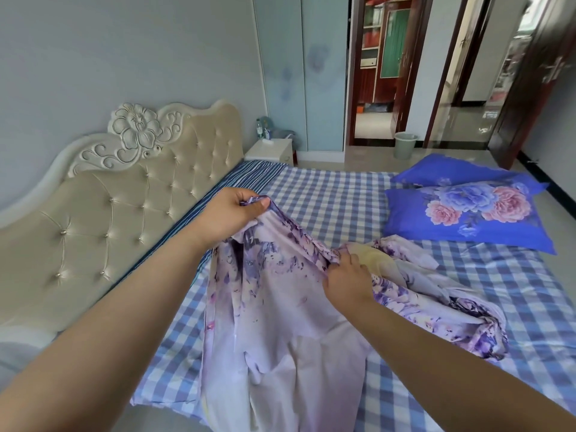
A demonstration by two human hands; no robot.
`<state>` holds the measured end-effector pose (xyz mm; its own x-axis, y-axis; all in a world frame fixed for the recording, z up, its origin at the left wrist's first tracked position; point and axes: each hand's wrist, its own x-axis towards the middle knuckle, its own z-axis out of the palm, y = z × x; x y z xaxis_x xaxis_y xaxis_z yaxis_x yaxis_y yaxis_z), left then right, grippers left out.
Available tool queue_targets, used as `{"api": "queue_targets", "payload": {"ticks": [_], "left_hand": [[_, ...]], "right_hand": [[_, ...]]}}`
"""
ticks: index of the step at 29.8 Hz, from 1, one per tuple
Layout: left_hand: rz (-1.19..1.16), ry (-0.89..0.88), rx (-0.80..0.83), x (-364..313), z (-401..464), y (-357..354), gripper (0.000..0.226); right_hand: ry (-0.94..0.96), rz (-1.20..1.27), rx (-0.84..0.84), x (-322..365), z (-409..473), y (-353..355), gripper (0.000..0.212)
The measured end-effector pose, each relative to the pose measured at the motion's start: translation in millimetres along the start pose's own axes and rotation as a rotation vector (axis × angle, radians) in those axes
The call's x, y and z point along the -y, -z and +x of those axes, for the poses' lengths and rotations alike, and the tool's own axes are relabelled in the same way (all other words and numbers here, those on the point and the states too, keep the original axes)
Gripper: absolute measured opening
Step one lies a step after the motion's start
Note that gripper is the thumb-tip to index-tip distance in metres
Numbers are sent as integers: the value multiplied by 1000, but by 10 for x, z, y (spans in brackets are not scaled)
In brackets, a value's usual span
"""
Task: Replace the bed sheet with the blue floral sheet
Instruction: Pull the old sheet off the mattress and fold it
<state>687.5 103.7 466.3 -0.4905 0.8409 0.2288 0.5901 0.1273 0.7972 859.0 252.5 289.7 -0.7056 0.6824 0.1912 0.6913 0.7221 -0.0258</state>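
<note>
Pinching a hem of the blue floral sheet (274,291), the left hand (232,215) lifts it toward the headboard (124,198); the right hand (347,280) grips the same edge lower, nearer the bunched bulk trailing rightward across the checked bed sheet (327,194).

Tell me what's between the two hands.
In the head view, a taut edge of the floral sheet runs from the left hand to the right hand.
</note>
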Motion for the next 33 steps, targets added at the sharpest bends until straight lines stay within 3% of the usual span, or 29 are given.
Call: {"api": "queue_targets", "payload": {"ticks": [4, 10, 13, 16, 20, 22, 29, 33], "left_hand": [[27, -4, -35, 35, -49, 47, 45], [23, 57, -124, 198, -27, 278, 47], [143, 72, -176, 271, -11, 341, 43], [242, 73, -240, 257, -11, 351, 43], [200, 30, -392, 102, 60, 420, 29], [178, -6, -459, -31, 93, 479, 23], [96, -34, -576, -114, 144, 674, 28], [109, 40, -582, 0, 120, 757, 34]], "right_hand": [[102, -102, -71, -192, 6, -49, 19], [621, -93, -307, -425, -113, 111, 42], [755, 20, -182, -283, -373, 265, 47], [703, 240, 163, 25, -651, 366, 72], [464, 581, 239, 294, -763, 467, 49], [436, 579, 269, 341, -744, 548, 40], [253, 370, 483, -10, -618, 790, 44], [76, 484, 365, -435, -480, 776, 43]]}}
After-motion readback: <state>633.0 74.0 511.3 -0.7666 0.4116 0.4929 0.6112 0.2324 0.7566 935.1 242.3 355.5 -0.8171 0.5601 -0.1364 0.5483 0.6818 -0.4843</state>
